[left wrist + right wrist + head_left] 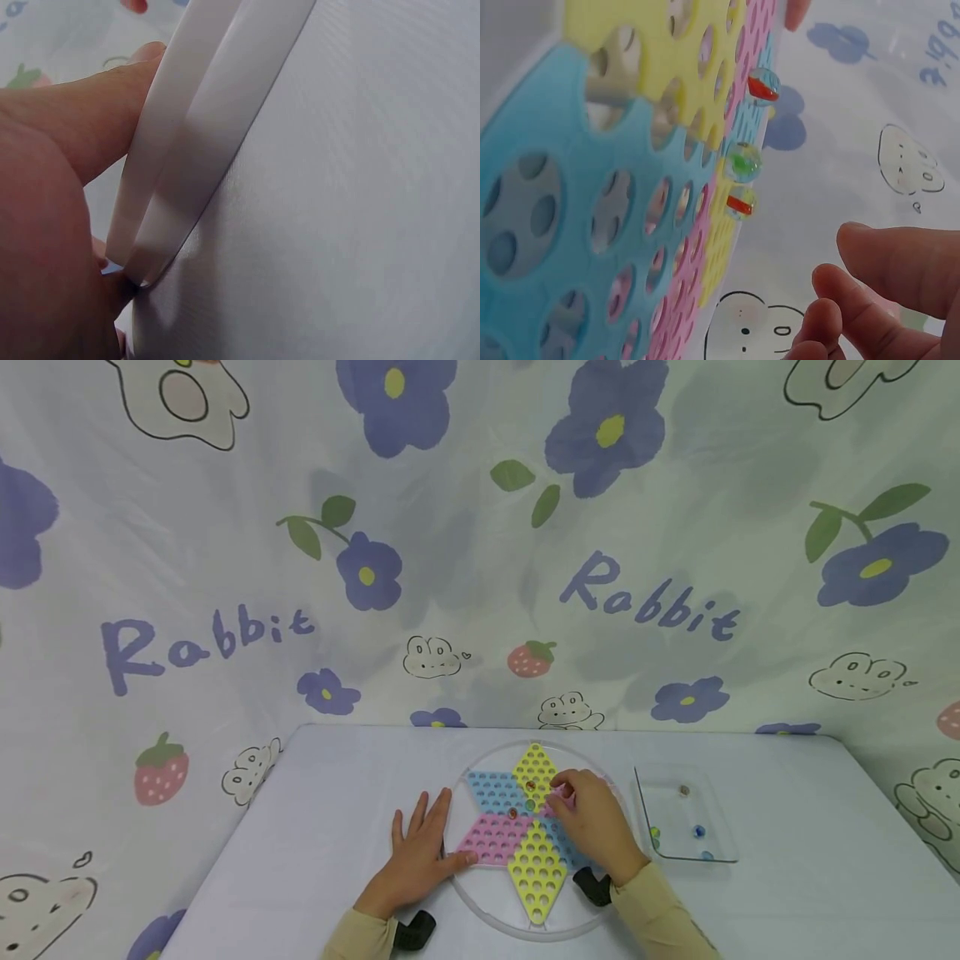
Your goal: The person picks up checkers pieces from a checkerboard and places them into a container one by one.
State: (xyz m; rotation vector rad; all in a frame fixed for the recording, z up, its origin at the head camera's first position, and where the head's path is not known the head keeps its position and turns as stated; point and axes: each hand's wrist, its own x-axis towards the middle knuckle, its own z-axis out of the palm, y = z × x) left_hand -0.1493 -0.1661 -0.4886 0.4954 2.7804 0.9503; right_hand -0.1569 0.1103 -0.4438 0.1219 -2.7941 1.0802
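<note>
A round clear board (480,893) with a star of yellow, blue and pink holed panels lies on the table. Three marbles sit near its middle: one with red (530,786), one green (529,805) and another with red (513,812). My left hand (420,843) lies flat on the cloth left of the board, its thumb against the rim (187,150). My right hand (592,818) hovers over the board's right side, its fingers (877,300) loosely curled with nothing visible in them. In the right wrist view the green marble (744,162) shows between the two red ones.
A clear square tray (720,852) with several marbles stands right of the board. The table is covered in a pale lavender cloth (810,877). A flower-and-rabbit printed curtain (480,568) hangs close behind it. Black wrist mounts (415,931) sit near the front edge.
</note>
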